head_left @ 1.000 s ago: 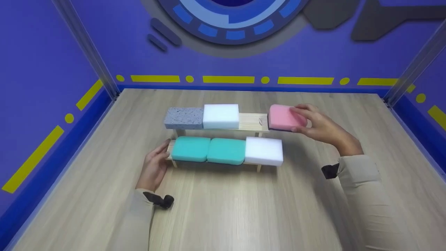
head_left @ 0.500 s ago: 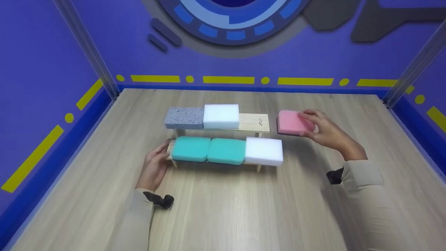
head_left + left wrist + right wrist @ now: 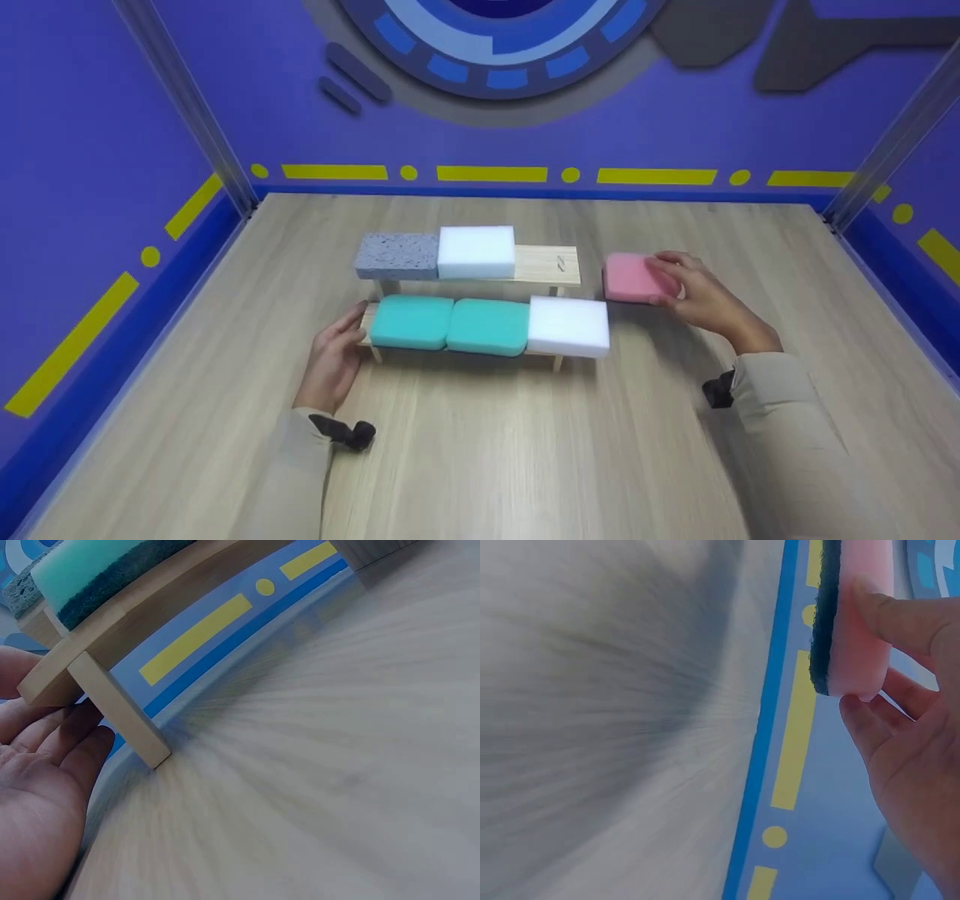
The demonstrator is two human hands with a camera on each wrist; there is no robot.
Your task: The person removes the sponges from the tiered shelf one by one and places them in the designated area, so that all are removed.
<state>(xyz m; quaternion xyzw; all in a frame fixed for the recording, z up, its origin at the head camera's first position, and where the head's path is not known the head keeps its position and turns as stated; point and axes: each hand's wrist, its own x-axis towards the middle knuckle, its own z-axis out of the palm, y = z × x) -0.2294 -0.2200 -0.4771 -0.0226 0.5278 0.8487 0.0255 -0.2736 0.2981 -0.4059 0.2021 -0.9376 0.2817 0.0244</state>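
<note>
A pink sponge (image 3: 637,277) with a dark scouring layer underneath is pinched between the thumb and fingers of my right hand (image 3: 709,300). It is held above the table, right of the back wooden shelf (image 3: 546,262) and apart from it. In the right wrist view the thumb lies on the pink foam (image 3: 859,645). My left hand (image 3: 334,364) grips the left end of the front wooden shelf (image 3: 367,322), thumb on top and fingers below. On that shelf lie two teal sponges (image 3: 411,322) and a white sponge (image 3: 568,325), side by side.
The back shelf carries a grey speckled sponge (image 3: 397,255) and another white sponge (image 3: 476,251); its right end is bare wood. Both shelves stand on short legs on a wood-grain table (image 3: 480,450). Blue panels (image 3: 480,142) with yellow marks enclose the table's back and sides.
My right hand has carried the pink sponge rightward and nearer to me, away from the back shelf's right end. The left hand and the shelves have stayed put.
</note>
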